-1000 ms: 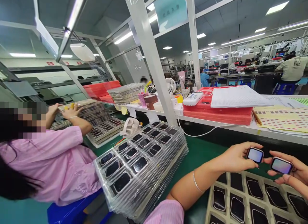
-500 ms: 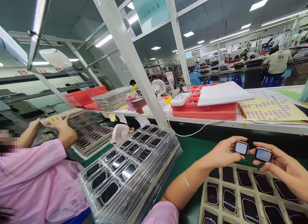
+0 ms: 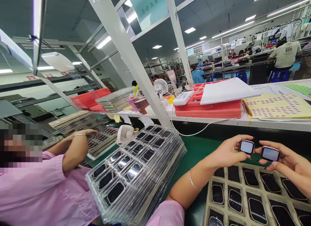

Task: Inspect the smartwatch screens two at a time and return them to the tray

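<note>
My left hand (image 3: 230, 151) pinches a square smartwatch body (image 3: 247, 147) by its edges, its pale lit screen facing me. Close beside it, my right hand (image 3: 291, 161) holds a second smartwatch body (image 3: 270, 153), also with a lit screen, between thumb and fingers. Neither watch has a strap. Below both hands lies a beige compartment tray (image 3: 224, 193) with dark-screened watch bodies (image 3: 235, 200) in its pockets. The tray's right and lower parts run out of view.
A tall stack of clear plastic trays (image 3: 145, 184) with watch bodies stands to the left. Further left sits a co-worker in a pink sleeve (image 3: 43, 187). A white shelf edge (image 3: 209, 124) carrying red foam trays (image 3: 209, 110) and papers crosses behind my hands.
Both watches stay in my hands, almost unmoved. The co-worker's arm has shifted right, across the tray stack there. The whole view has turned slightly.
</note>
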The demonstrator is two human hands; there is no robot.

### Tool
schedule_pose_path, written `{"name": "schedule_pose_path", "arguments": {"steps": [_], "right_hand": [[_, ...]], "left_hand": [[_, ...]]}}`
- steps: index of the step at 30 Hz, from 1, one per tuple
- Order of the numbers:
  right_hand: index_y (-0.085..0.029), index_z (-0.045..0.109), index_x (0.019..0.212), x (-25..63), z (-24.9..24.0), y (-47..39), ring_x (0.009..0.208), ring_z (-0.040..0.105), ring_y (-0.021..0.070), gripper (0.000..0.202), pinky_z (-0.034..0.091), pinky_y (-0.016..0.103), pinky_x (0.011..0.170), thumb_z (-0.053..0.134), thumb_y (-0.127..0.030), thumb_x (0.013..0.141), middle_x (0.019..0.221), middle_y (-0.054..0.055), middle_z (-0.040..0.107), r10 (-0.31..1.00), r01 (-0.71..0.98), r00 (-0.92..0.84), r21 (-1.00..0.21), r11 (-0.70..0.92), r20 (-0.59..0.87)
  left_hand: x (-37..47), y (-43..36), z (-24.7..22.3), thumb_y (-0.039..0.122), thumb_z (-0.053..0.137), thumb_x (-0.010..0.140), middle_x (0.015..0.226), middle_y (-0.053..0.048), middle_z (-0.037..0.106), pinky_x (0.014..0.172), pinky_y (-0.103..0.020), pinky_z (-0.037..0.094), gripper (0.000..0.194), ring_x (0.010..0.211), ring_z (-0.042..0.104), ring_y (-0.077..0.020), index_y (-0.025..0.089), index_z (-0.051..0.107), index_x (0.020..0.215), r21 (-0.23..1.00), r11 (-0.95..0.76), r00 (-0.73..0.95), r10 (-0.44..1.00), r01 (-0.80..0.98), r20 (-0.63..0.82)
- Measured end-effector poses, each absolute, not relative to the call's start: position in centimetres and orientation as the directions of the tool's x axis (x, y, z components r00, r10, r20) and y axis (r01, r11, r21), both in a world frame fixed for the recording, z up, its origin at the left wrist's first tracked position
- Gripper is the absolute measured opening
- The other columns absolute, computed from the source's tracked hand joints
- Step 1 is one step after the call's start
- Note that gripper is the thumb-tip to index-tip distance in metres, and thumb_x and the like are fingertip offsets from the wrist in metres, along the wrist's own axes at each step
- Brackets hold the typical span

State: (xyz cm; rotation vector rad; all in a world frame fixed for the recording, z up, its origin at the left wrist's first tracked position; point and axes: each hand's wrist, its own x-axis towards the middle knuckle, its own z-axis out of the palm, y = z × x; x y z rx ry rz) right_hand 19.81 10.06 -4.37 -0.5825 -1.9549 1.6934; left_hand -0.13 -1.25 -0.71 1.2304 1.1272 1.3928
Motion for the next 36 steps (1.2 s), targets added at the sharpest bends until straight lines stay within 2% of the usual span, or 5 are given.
{"name": "schedule_pose_path", "arguments": {"steps": [10,18,25,31,36], "right_hand": [[-0.031,0.055,0.136,19.5,-2.8,9.8,0.098,0.070,0.0299,0.059,0.064,0.038,0.079,0.071,-0.051,0.083,0.132,0.011,0.061,0.615,-0.001,-0.780,-0.983,0.184,0.116],[-0.021,0.052,0.132,18.9,-1.3,9.2,0.094,0.070,0.0237,0.049,0.062,0.036,0.078,0.065,-0.029,0.086,0.124,0.014,0.065,0.583,-0.081,-0.793,-0.979,0.186,0.176],[-0.021,0.052,0.127,18.4,-0.8,9.3,0.091,0.070,0.0197,0.047,0.060,0.033,0.074,0.061,-0.018,0.080,0.117,0.010,0.066,0.561,-0.131,-0.804,-0.979,0.157,0.198],[-0.019,0.055,0.123,18.4,-1.0,9.3,0.077,0.070,0.0153,0.039,0.059,0.028,0.067,0.059,-0.021,0.084,0.109,0.009,0.067,0.550,-0.140,-0.805,-0.972,0.190,0.224],[-0.021,0.054,0.129,18.4,-1.3,9.6,0.087,0.070,0.0172,0.049,0.060,0.029,0.070,0.058,-0.015,0.081,0.114,0.009,0.067,0.538,-0.160,-0.815,-0.976,0.148,0.215]], "left_hand": [[-0.4,-0.8,-0.4,0.003,0.056,0.057,0.102,-0.005,0.062,0.082,-0.030,0.049,0.066,0.080,0.063,-0.0139,0.019,0.059,0.121,0.988,-0.134,-0.056,0.990,-0.078,0.130],[-0.6,-0.6,0.1,0.005,0.054,0.056,0.104,-0.007,0.068,0.066,-0.023,0.045,0.074,0.083,0.064,-0.0165,0.018,0.054,0.129,0.996,-0.068,-0.052,0.997,-0.056,0.065],[-0.6,-0.6,0.8,0.004,0.059,0.062,0.106,-0.006,0.068,0.068,-0.022,0.047,0.069,0.085,0.066,-0.0148,0.017,0.053,0.130,0.999,-0.022,-0.092,0.996,-0.022,0.020],[-0.3,-0.5,0.5,0.017,0.069,0.073,0.091,-0.003,0.068,0.059,-0.022,0.045,0.047,0.070,0.063,-0.0118,0.015,0.059,0.118,0.997,-0.073,-0.132,0.988,0.009,0.074],[-0.5,-0.5,0.3,0.009,0.063,0.067,0.101,-0.005,0.070,0.066,-0.023,0.049,0.060,0.082,0.066,-0.0151,0.017,0.058,0.126,0.998,-0.067,-0.104,0.992,0.019,0.069]]}}
